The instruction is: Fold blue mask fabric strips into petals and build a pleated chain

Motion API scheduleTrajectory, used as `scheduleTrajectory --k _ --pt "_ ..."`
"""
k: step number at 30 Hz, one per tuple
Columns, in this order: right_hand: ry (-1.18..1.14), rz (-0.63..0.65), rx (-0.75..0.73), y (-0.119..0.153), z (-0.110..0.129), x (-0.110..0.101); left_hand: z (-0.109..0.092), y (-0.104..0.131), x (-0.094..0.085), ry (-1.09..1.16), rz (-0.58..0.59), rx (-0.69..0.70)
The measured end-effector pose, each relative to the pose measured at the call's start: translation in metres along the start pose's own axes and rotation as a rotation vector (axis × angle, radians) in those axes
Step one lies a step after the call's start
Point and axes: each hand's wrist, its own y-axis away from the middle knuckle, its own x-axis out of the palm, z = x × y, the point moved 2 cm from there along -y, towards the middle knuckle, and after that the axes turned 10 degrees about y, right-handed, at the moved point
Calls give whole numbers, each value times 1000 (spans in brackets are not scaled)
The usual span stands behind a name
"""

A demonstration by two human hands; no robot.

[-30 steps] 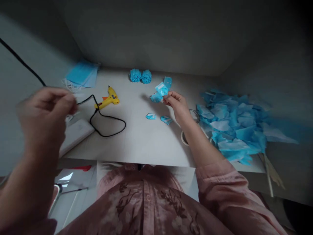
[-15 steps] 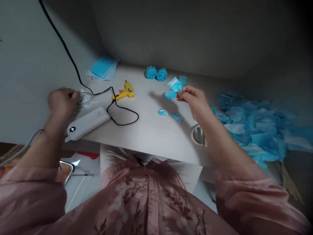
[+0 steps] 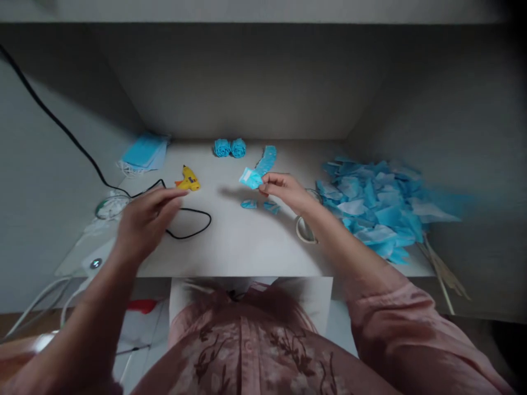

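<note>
right hand [image 3: 286,192]: the thumb and forefinger are closed narrowly on the edge of a folded light-blue fabric piece with a white patch [image 3: 250,178], raised above the pale tabletop [image 3: 234,252]. a curved strip of overlapping blue fabric [image 3: 268,159] extends behind the held piece; whether the two are joined cannot be told.

left hand [image 3: 145,225]: the fingers reach forward, the thumb a little apart from them, with nothing visible in their grasp. the fingertips lie nearest the yellow glue gun with an orange trigger [image 3: 189,181]; contact cannot be told. a looped black cable [image 3: 193,237] passes partly behind this hand.

surroundings: two round blue fabric rosettes [image 3: 229,148] sit side by side toward the rear panel. two small folded blue pieces [image 3: 248,204] lie below the held piece. a pale ring-shaped roll [image 3: 305,230] is partly covered by the right forearm, and a loose heap of blue and white fabric scraps [image 3: 379,203] lies to its right. at the rear left is a stack of flat blue masks with white loops [image 3: 144,152]; nearer, a white device with a round display [image 3: 96,263] is partly hidden by the left forearm.
</note>
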Motion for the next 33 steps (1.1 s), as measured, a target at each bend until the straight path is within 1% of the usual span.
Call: scheduleTrajectory --k 1,2,5,7,9,12,14,16,19,24,28,30,33 --pt "7 13 1 0 1 0 -4 -12 18 99 64 -16" --pt "9 25 4 1 1 1 -5 -24 36 209 118 -67" --pt "5 47 6 2 -2 4 -1 -52 81 558 303 -224" --pt "12 46 -4 2 -6 5 3 -61 101 695 362 -323" --pt "30 46 -3 1 -10 6 6 -65 112 752 339 -380" --pt "64 83 8 -3 -13 7 7 -69 117 754 286 -406" --pt "81 82 -5 -6 -11 6 6 -71 117 720 310 -404" --pt "102 53 -23 -9 -9 4 5 -74 118 674 339 -394" --pt "111 40 -29 -14 -10 5 3 -77 119 632 337 -375" --pt "48 15 10 -19 -18 10 0 -81 125 593 358 -303" --pt "-54 -35 39 -17 -20 12 3 -84 130 563 355 -206" --pt "-101 -87 47 -14 -21 14 6 -84 131 527 280 -99" --pt "-125 -170 56 -10 -24 16 4 -76 127 366 38 168"
